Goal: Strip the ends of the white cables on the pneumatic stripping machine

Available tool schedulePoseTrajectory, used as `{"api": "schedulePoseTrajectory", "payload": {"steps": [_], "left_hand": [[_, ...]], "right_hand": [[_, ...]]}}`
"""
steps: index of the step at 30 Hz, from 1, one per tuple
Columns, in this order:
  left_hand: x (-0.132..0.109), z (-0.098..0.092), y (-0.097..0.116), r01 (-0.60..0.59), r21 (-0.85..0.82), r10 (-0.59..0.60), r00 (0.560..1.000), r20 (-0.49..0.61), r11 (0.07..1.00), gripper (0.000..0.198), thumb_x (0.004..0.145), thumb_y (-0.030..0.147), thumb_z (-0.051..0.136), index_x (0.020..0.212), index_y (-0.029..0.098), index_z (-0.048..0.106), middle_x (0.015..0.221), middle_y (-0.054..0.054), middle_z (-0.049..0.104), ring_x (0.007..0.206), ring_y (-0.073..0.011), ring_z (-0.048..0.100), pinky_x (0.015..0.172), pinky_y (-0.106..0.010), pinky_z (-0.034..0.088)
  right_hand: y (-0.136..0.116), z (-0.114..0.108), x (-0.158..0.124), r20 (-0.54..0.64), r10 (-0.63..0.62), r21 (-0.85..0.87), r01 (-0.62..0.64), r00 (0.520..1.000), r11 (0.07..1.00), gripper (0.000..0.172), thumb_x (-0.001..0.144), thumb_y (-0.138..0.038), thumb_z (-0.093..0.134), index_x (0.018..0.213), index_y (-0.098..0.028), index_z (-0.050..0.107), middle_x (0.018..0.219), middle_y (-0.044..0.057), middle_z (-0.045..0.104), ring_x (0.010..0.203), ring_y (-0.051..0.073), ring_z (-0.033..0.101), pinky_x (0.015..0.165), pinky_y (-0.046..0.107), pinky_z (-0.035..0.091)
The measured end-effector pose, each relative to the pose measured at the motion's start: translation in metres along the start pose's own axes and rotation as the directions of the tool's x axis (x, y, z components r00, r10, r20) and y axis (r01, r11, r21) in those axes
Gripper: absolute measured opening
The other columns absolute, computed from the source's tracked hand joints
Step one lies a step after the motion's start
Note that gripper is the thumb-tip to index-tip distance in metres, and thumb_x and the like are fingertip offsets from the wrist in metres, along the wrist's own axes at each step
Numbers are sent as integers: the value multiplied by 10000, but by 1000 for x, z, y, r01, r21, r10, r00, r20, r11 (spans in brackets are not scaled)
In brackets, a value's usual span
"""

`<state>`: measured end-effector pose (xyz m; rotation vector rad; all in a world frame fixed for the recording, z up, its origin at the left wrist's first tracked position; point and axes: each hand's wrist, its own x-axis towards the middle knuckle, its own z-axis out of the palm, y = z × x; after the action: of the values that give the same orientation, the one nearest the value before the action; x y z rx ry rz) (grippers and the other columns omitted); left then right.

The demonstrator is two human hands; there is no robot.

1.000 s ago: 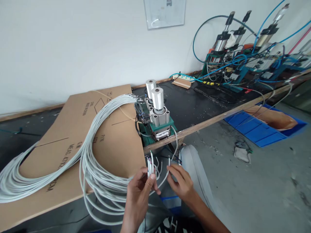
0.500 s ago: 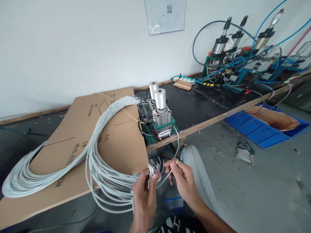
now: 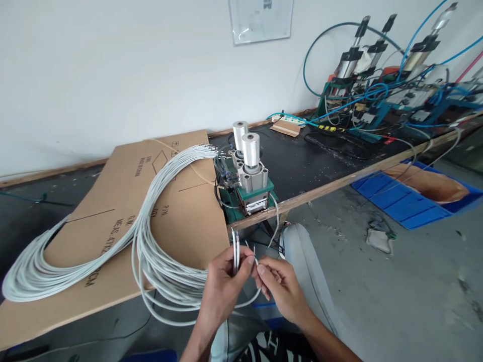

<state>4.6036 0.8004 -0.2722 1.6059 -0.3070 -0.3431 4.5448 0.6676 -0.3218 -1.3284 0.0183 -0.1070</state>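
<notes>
My left hand point(image 3: 222, 286) is closed round the ends of a bundle of grey-white cables point(image 3: 151, 236), whose tips stick up above my fingers. My right hand point(image 3: 281, 286) pinches one single cable end point(image 3: 253, 255) right beside the left thumb. The bundle loops back over a flat cardboard sheet point(image 3: 113, 201) on the workbench. Just beyond my hands, at the bench edge, stands a small green pneumatic press point(image 3: 247, 183) with two silver cylinders.
The dark workbench point(image 3: 302, 166) runs right, with a wooden front edge. More pneumatic machines with blue hoses point(image 3: 381, 80) stand at the far right. A blue tray holding brown cardboard point(image 3: 411, 188) lies on the concrete floor. My grey trouser leg point(image 3: 302, 256) is below the bench.
My hands have drawn closer together in front of the press. The right hand's single cable end now meets the left thumb, and the bundle's tips stand more upright.
</notes>
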Motion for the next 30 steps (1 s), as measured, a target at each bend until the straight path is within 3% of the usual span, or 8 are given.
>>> {"api": "schedulePoseTrajectory", "payload": {"steps": [3, 5, 9, 13, 17, 20, 25, 30], "left_hand": [[1, -4, -6, 29, 55, -29, 1000, -9, 998, 203, 859, 351, 665, 783, 164, 641, 605, 35, 554, 549, -113, 481, 561, -234, 387], [2, -6, -8, 38, 96, -39, 999, 4, 995, 189, 841, 338, 654, 766, 166, 627, 586, 47, 509, 525, -100, 404, 526, -229, 324], [4, -8, -3, -5, 165, -15, 992, 122, 986, 131, 838, 284, 585, 750, 188, 571, 546, 71, 444, 505, -94, 334, 500, -225, 279], [7, -8, 7, -193, 390, 117, 970, 211, 900, 82, 789, 143, 532, 740, 206, 518, 592, 78, 400, 532, -94, 342, 519, -217, 291], [12, -11, 13, -378, 553, 191, 911, 366, 742, 137, 791, 78, 515, 760, 211, 504, 633, 67, 426, 580, -110, 415, 586, -233, 334], [17, -13, 13, -428, 584, 167, 879, 447, 689, 144, 812, 69, 507, 813, 213, 515, 665, 60, 448, 598, -122, 423, 595, -250, 336], [21, -18, 14, -423, 584, 90, 854, 512, 693, 114, 905, 130, 487, 847, 220, 528, 712, 35, 503, 617, -142, 434, 601, -281, 339], [24, -19, 23, -412, 612, 8, 833, 553, 675, 172, 886, 130, 506, 744, 226, 501, 711, 17, 515, 620, -157, 427, 599, -302, 305]], "right_hand": [[-5, -3, 2, 61, -22, -91, 28, 998, 995, 425, 1021, -475, 549, 718, -181, 602, 588, -37, 518, 471, 74, 401, 452, 215, 307], [-9, -5, 3, 95, -26, -132, 38, 995, 991, 361, 1030, -443, 536, 780, -193, 606, 603, -37, 543, 500, 87, 426, 480, 222, 328], [-16, -10, 2, 118, -98, -259, 126, 988, 958, 235, 1041, -357, 511, 883, -210, 602, 657, -31, 603, 566, 109, 515, 554, 236, 384], [-20, -17, 1, 152, -163, -451, 215, 975, 866, 224, 1026, -279, 512, 817, -220, 567, 632, -53, 492, 564, 109, 462, 573, 244, 358], [-22, -22, 0, 196, -173, -519, 252, 965, 817, 234, 1017, -237, 494, 784, -229, 507, 639, -60, 414, 565, 112, 423, 572, 250, 333], [-22, -25, 1, 177, -144, -527, 218, 973, 821, 242, 1007, -230, 498, 765, -229, 504, 630, -57, 447, 563, 116, 448, 575, 250, 345], [-20, -28, 0, 148, -128, -530, 188, 981, 827, 240, 1016, -241, 502, 779, -226, 535, 625, -44, 510, 561, 123, 482, 568, 251, 371], [-21, -33, 1, 276, -155, -644, 302, 949, 703, 211, 1022, -197, 471, 848, -229, 585, 720, -7, 599, 643, 151, 549, 618, 264, 416]]}}
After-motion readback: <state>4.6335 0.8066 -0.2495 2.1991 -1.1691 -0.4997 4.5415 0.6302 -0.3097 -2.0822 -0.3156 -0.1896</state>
